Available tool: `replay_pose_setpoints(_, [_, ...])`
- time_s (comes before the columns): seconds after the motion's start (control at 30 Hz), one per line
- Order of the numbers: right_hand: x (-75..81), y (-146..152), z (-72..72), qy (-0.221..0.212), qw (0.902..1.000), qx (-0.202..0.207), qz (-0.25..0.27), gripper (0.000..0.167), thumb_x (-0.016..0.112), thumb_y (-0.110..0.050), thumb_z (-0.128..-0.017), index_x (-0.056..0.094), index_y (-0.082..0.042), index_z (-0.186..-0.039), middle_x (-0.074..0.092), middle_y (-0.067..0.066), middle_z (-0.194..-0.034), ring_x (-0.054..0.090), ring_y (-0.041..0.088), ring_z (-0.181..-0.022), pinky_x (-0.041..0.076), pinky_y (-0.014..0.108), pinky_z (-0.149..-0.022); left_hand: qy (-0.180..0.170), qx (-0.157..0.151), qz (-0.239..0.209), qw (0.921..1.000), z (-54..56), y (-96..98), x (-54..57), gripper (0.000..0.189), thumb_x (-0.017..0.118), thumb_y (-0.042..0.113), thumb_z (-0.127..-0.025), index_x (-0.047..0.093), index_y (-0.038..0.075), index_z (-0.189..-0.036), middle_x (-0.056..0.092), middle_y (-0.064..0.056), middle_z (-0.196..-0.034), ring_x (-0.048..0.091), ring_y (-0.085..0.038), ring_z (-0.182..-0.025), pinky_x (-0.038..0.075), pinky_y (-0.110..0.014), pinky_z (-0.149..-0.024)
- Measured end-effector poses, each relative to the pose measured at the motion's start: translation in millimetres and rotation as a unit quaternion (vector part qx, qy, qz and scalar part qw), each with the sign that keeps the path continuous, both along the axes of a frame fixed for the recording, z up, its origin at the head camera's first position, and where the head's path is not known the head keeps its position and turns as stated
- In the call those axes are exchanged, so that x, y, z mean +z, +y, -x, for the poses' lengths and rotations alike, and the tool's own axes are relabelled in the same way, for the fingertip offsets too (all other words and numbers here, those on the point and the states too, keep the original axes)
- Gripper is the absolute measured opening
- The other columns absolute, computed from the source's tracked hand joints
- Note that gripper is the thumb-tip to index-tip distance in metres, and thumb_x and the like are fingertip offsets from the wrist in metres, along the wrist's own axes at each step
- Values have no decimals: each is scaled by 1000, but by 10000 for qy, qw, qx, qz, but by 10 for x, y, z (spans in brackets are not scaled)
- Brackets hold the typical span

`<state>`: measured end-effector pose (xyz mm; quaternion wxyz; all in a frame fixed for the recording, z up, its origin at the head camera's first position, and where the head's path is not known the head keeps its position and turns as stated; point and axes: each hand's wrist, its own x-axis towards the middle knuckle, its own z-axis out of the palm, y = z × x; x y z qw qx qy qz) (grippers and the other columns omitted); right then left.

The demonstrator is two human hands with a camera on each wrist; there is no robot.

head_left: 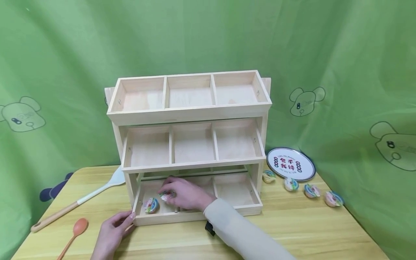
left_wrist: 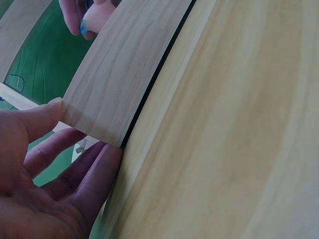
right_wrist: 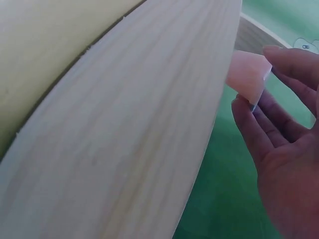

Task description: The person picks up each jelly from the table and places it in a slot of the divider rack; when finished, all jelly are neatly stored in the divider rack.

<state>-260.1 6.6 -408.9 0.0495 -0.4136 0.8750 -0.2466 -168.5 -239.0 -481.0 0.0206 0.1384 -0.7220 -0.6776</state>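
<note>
A three-tier wooden rack (head_left: 189,112) stands on the table, each tier split into three compartments. My right hand (head_left: 186,193) is in the left part of the bottom tier and pinches a small jelly cup (head_left: 167,195); the right wrist view shows this cup's pink body (right_wrist: 248,74) between thumb and fingers. Another jelly cup (head_left: 151,205) lies tilted in the bottom tier's left compartment. My left hand (head_left: 113,231) holds the front left corner of the bottom tier (head_left: 227,210). In the left wrist view its thumb is on the upper edge of the wooden front board (left_wrist: 119,74), fingers at the lower edge.
Several jelly cups (head_left: 312,190) sit in a row at the right, by a white plate (head_left: 290,164) with a dark rim. Left of the rack lie a white spatula with a wooden handle (head_left: 58,216) and an orange spoon (head_left: 80,226). Green curtain (head_left: 195,36) hangs behind.
</note>
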Motion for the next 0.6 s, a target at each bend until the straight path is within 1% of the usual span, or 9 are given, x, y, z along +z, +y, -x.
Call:
replay_pose_setpoints(0.2, [-75, -94, 108, 15, 9999, 161, 30, 34, 68, -14, -92, 67, -14, -126, 57, -3, -127, 54, 12, -113, 46, 20, -101, 4, -25, 21, 10000, 0, -6, 7, 37, 67, 9, -95, 59, -16, -120, 59, -20, -116, 63, -12, -92, 58, -27, -88])
replay_pose_setpoints(0.37, [-143, -150, 174, -115, 9999, 108, -29, 35, 69, -11, -90, 67, -13, -125, 59, -4, -123, 54, 10, -111, 46, 18, -99, -53, -22, 70, 10000, 1, 1, -10, 37, 68, 10, -94, 60, -15, -119, 60, -18, -113, 63, -12, -92, 58, -27, -87])
replay_pose_setpoints(0.6, [-199, -212, 251, -147, 9998, -5, -167, 35, 67, -7, -88, 69, -13, -122, 60, -4, -121, 54, 10, -110, 46, 16, -98, 32, 31, 3, 10000, 2, 10, -25, 36, 68, 10, -94, 60, -16, -117, 62, -16, -108, 63, -12, -91, 58, -28, -86])
